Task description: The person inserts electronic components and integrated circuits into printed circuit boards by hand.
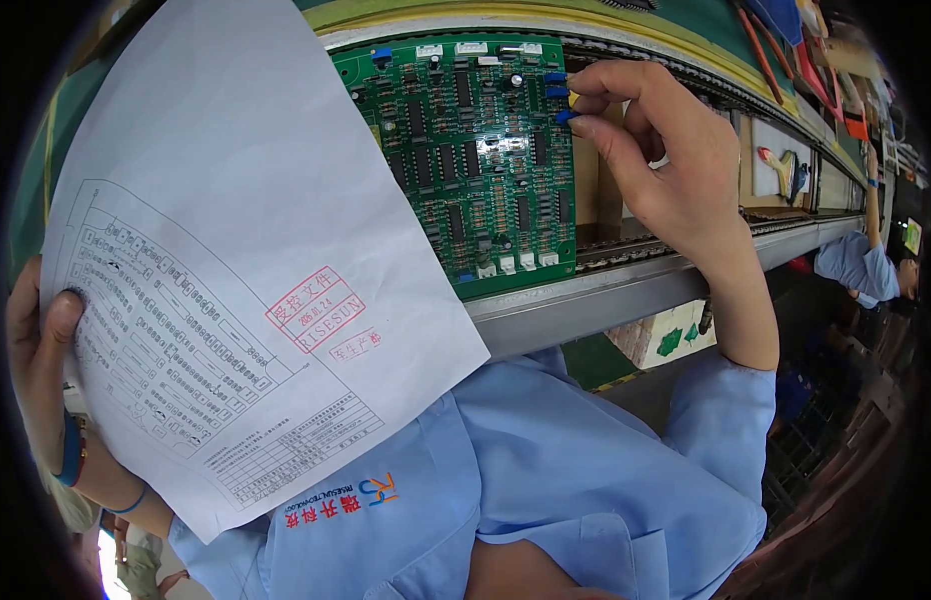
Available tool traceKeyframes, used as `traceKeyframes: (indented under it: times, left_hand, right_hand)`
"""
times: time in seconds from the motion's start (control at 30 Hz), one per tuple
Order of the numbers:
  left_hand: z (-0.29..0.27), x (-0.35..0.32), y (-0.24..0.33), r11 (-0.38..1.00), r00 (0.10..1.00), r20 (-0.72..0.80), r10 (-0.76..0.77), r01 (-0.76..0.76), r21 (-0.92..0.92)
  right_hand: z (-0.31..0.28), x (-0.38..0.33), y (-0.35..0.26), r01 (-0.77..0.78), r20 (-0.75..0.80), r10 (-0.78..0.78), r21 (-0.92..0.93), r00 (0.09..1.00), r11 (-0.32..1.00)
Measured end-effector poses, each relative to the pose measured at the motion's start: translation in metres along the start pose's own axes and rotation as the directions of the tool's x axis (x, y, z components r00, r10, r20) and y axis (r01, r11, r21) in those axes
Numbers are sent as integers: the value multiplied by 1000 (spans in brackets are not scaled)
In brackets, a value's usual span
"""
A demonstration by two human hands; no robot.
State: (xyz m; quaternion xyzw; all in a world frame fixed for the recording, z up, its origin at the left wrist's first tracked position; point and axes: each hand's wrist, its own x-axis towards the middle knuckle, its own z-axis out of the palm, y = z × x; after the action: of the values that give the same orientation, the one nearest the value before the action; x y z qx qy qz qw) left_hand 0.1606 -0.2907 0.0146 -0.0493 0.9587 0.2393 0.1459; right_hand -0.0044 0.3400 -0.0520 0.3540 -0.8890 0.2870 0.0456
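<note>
My left hand point(44, 345) is closed on the left edge of a large white paper sheet point(256, 170). Printed on it are a circuit layout drawing, a table and red stamps. Behind the sheet lies a green circuit board point(506, 215), its left part hidden by the paper. Chips, resistors and white connectors fill the board. At its upper right edge my right hand point(676, 140) pinches thumb and index finger about a small blue component point(565, 117). A bit of yellow point(574, 100) shows between these fingers; whether it belongs to the same part I cannot tell.
The board rests across a conveyor with chain tracks point(626, 255) and a grey metal front rail point(586, 305). Right of my hand lies a white panel with a brush-like object point(783, 172). A co-worker's blue sleeve point(854, 265) shows at far right, and red-handled tools point(761, 55) lie at the back.
</note>
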Motion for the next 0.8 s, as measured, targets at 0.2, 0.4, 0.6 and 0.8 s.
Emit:
traceKeyframes:
  times: [0.2, 0.4, 0.6, 0.8]
  left_hand:
    - [25, 15, 47, 1000, 1000, -22, -2, 2, -9]
    - [25, 14, 57, 1000, 999, -45, -5, 5, 1]
    - [50, 37, 135, 1000, 997, -82, -6, 7, 3]
    - [48, 38, 136, 1000, 999, -35, -16, 15, -25]
  right_hand:
    - [5, 2, -4, 23, 1, -23, -17, 1000, 1000]
    - [6, 0, -2, 31, -9, -31, 7, 999, 1000]
    - [7, 1, -5, 75, 0, -75, -47, 997, 996]
    - [5, 1, -1, 288, 46, -287, -263, 957, 921]
